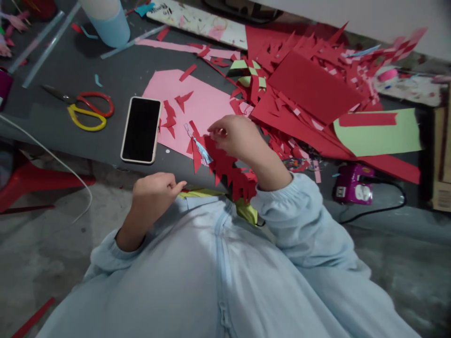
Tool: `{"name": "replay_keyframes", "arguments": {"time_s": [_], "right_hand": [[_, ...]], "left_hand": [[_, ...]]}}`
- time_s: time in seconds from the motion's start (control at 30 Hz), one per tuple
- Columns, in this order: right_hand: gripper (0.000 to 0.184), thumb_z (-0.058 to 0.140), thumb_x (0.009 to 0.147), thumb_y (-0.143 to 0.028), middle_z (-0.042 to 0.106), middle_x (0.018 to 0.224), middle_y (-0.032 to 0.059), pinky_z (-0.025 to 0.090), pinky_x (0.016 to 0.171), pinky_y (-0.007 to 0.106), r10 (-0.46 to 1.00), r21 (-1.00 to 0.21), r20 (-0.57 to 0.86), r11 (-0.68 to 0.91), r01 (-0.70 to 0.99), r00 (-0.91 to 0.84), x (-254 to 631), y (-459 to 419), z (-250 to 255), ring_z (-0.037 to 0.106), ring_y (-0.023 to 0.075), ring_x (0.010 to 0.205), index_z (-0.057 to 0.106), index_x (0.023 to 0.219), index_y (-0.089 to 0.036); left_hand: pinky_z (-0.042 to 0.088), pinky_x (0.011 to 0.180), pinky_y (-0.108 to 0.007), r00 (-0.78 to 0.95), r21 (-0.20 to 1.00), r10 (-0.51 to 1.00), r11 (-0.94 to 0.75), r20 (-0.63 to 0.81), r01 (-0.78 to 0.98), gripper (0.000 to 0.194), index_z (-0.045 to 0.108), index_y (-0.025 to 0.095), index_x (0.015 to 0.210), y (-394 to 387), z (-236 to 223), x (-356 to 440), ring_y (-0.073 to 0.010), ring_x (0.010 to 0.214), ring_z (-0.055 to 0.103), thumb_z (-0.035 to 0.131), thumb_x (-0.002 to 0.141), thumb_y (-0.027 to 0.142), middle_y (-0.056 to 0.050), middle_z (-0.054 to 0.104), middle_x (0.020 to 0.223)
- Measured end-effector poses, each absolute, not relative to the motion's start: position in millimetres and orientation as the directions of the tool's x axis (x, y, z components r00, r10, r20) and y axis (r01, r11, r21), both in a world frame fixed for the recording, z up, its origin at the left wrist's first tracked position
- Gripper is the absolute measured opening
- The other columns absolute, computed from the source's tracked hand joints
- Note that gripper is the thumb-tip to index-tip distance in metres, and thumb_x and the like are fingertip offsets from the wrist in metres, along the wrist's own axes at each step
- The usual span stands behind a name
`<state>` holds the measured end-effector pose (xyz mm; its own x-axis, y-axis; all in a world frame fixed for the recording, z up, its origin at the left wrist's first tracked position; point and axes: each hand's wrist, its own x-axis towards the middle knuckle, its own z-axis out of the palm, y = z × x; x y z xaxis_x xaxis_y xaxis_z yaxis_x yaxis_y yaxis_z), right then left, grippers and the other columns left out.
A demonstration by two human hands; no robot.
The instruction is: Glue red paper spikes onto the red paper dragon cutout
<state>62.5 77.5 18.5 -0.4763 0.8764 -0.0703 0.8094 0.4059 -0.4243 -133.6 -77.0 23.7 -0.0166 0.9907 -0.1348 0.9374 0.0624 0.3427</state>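
Note:
My right hand (235, 137) hovers over the table edge with its fingers curled together, pinching at a jagged red paper cutout (229, 169) that hangs down toward my lap. A small pale blue tassel (201, 149) dangles beside that cutout. My left hand (155, 193) is closed near my chest, thumb and forefinger pinched on the end of a yellow-green paper strip (200, 193). Both sleeves are pale blue.
A phone (141, 129) lies face up on the dark table (88, 75) beside a pink sheet (197, 105). Red and yellow scissors (88, 109) lie left. Red paper scraps (310, 89), a green sheet (380, 134), a blue cup (109, 21) and a purple device (352, 184) sit around.

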Motion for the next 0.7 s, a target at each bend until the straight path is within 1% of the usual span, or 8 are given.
{"name": "replay_keyframes", "arguments": {"time_s": [0.07, 0.13, 0.2, 0.3, 0.37, 0.47, 0.6, 0.7], "right_hand": [[0.029, 0.054, 0.085, -0.013, 0.075, 0.097, 0.0148, 0.046, 0.082, 0.038, 0.846, -0.366, -0.085, 0.465, 0.806, -0.527, 53, 81, 11, 0.064, 0.0269, 0.09, 0.079, 0.099, -0.015], [0.028, 0.055, 0.083, -0.013, 0.073, 0.095, 0.0151, 0.045, 0.083, 0.039, 0.836, -0.351, -0.091, 0.481, 0.803, -0.54, 47, 82, 4, 0.062, 0.0277, 0.09, 0.08, 0.096, -0.015], [0.025, 0.057, 0.081, -0.013, 0.072, 0.092, 0.0144, 0.045, 0.083, 0.039, 0.837, -0.357, -0.085, 0.48, 0.801, -0.54, 45, 83, 0, 0.06, 0.0271, 0.089, 0.079, 0.092, -0.015], [0.021, 0.059, 0.079, -0.012, 0.072, 0.09, 0.0137, 0.045, 0.084, 0.039, 0.829, -0.363, -0.1, 0.485, 0.795, -0.551, 47, 87, -4, 0.059, 0.0258, 0.086, 0.078, 0.088, -0.015], [0.021, 0.058, 0.08, -0.012, 0.072, 0.092, 0.0144, 0.045, 0.085, 0.038, 0.816, -0.359, -0.126, 0.492, 0.793, -0.564, 48, 89, -5, 0.06, 0.0256, 0.087, 0.078, 0.087, -0.014], [0.023, 0.056, 0.081, -0.01, 0.073, 0.094, 0.0153, 0.045, 0.086, 0.037, 0.789, -0.356, -0.153, 0.517, 0.778, -0.595, 49, 91, -5, 0.06, 0.0254, 0.088, 0.078, 0.087, -0.013], [0.027, 0.052, 0.084, -0.012, 0.074, 0.096, 0.0151, 0.045, 0.084, 0.036, 0.785, -0.337, -0.162, 0.526, 0.781, -0.598, 51, 89, -1, 0.062, 0.0254, 0.089, 0.077, 0.095, -0.012], [0.032, 0.048, 0.092, -0.018, 0.074, 0.101, 0.0182, 0.044, 0.087, 0.038, 0.791, -0.28, -0.151, 0.541, 0.793, -0.593, 51, 87, 1, 0.063, 0.0288, 0.096, 0.077, 0.104, -0.01]], "left_hand": [[0.02, 0.052, -0.031, -0.019, 0.213, 0.985, 0.056, -0.172, 0.975, 0.045, 0.06, 0.02, 0.055, -82, 24, -140, -0.0164, 0.053, 0.053, 0.059, 0.093, 0.044, -0.004, 0.066, 0.059], [0.02, 0.053, -0.031, -0.059, 0.169, 0.979, 0.093, -0.195, 0.981, 0.036, 0.069, 0.021, 0.068, -84, 24, -143, -0.0181, 0.054, 0.055, 0.056, 0.095, 0.041, -0.005, 0.068, 0.062], [0.025, 0.054, -0.03, -0.104, 0.224, 0.975, 0.148, -0.198, 0.963, 0.021, 0.074, 0.023, 0.098, -82, 25, -145, -0.019, 0.057, 0.059, 0.057, 0.093, 0.034, -0.003, 0.07, 0.067], [0.034, 0.057, -0.028, -0.124, 0.41, 0.978, 0.184, -0.169, 0.893, 0.036, 0.067, 0.024, 0.125, -72, 25, -142, -0.0171, 0.061, 0.062, 0.058, 0.09, 0.028, 0.001, 0.069, 0.068], [0.036, 0.059, -0.026, -0.114, 0.51, 0.984, 0.168, -0.136, 0.843, 0.032, 0.069, 0.024, 0.121, -62, 24, -139, -0.0152, 0.062, 0.061, 0.056, 0.091, 0.029, 0.002, 0.069, 0.069], [0.039, 0.063, -0.026, -0.089, 0.567, 0.991, 0.132, -0.104, 0.813, 0.027, 0.072, 0.022, 0.113, -46, 18, -131, -0.015, 0.067, 0.064, 0.054, 0.093, 0.028, 0.001, 0.072, 0.075], [0.044, 0.072, -0.027, -0.053, 0.52, 0.994, 0.097, -0.098, 0.849, 0.027, 0.073, 0.02, 0.113, -30, 10, -122, -0.0185, 0.086, 0.069, 0.053, 0.096, 0.025, -0.004, 0.076, 0.093], [0.045, 0.074, -0.029, 0.075, 0.445, 0.987, -0.003, -0.143, 0.895, 0.03, 0.072, 0.023, 0.12, -26, 9, -116, -0.0208, 0.093, 0.071, 0.051, 0.099, 0.028, -0.005, 0.076, 0.101]]}}
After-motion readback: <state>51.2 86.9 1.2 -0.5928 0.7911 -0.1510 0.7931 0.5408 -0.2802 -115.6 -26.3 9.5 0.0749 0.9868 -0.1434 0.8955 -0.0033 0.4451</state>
